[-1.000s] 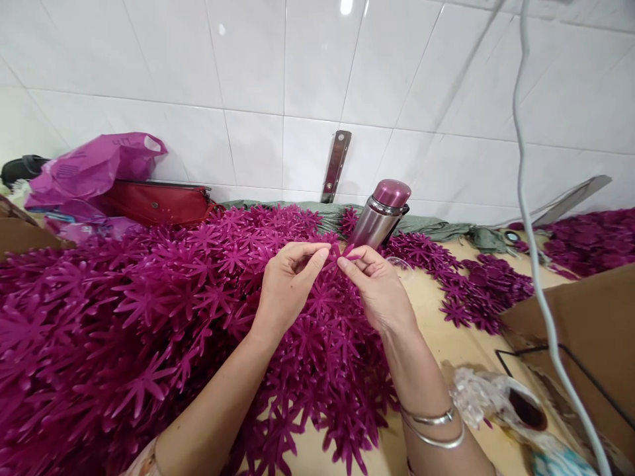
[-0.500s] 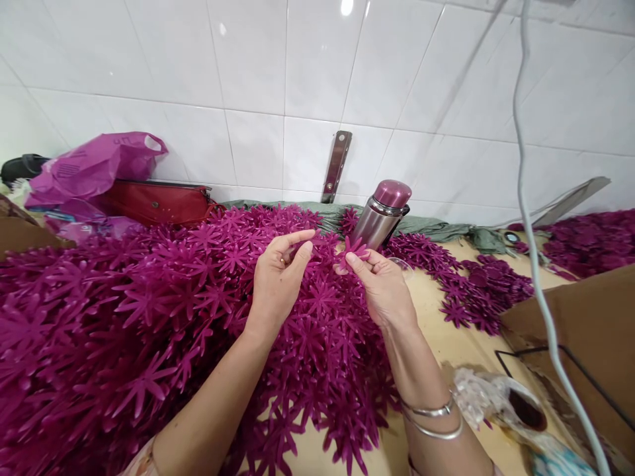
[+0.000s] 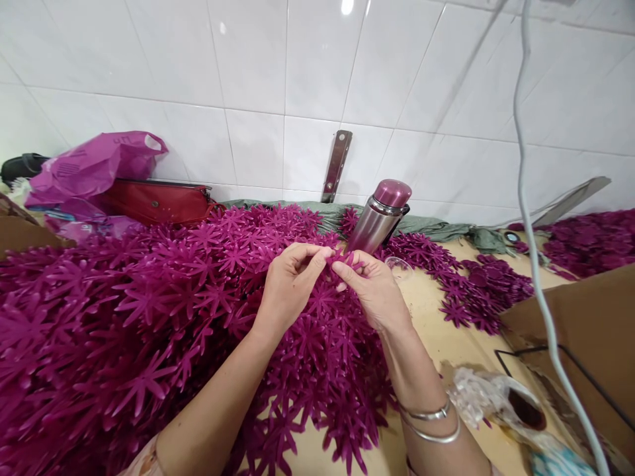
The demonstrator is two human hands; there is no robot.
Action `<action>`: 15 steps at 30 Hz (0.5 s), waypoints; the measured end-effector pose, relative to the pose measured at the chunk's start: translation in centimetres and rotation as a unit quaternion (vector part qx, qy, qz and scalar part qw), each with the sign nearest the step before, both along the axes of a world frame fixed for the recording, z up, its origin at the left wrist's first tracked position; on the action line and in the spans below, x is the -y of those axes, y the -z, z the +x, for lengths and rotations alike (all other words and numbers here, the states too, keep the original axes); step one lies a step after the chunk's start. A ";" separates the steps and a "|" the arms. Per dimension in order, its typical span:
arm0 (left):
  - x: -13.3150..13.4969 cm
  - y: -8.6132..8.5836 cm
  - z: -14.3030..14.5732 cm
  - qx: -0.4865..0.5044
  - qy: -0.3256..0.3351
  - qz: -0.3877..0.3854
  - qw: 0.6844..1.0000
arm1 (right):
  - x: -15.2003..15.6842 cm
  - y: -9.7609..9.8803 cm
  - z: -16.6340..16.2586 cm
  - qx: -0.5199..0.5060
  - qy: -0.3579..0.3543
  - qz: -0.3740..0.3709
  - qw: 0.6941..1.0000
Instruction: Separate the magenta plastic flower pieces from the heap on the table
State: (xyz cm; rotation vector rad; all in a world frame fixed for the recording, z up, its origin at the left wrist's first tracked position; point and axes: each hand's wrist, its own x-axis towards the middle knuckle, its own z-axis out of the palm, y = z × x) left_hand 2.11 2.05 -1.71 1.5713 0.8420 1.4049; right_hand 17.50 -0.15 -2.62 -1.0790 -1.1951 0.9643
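Between my two hands is a small purple star-shaped flower piece [image 3: 342, 258] with narrow rounded petals. My right hand [image 3: 372, 287] pinches it between thumb and fingers. The thumb and forefinger of my left hand [image 3: 292, 281] are closed together at its left side, pinching a petal edge; my fingertips hide much of the piece. Under and around both hands spreads a large heap of the same purple flower pieces [image 3: 198, 311].
A steel flask [image 3: 374, 218] with a purple lid stands just behind my right hand. Smaller flower piles [image 3: 483, 291], a cardboard box [image 3: 580, 330] and a plastic bag [image 3: 481, 393] lie to the right. A white cable [image 3: 526, 185] hangs there. Back left are a red purse [image 3: 159, 203] and a purple bag [image 3: 99, 162].
My hands have come together. The left moved right and slightly down, and its fingertips now meet the flower piece in my right hand, which shifted a little left.
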 end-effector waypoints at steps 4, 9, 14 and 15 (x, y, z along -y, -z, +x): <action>-0.1 0.0 -0.1 -0.022 -0.016 0.032 0.999 | -0.1 0.0 0.0 -0.017 0.013 -0.008 1.000; -0.8 0.6 -0.5 -0.037 -0.047 0.026 0.998 | 0.1 -0.2 0.2 0.005 -0.009 -0.005 1.000; -1.2 0.2 -1.3 -0.035 -0.090 0.019 0.995 | 1.2 -1.9 1.9 0.124 -0.118 -0.031 0.985; -1.2 0.0 -1.5 -0.027 -0.075 0.009 0.997 | 1.6 -2.3 2.4 0.165 -0.148 -0.028 0.975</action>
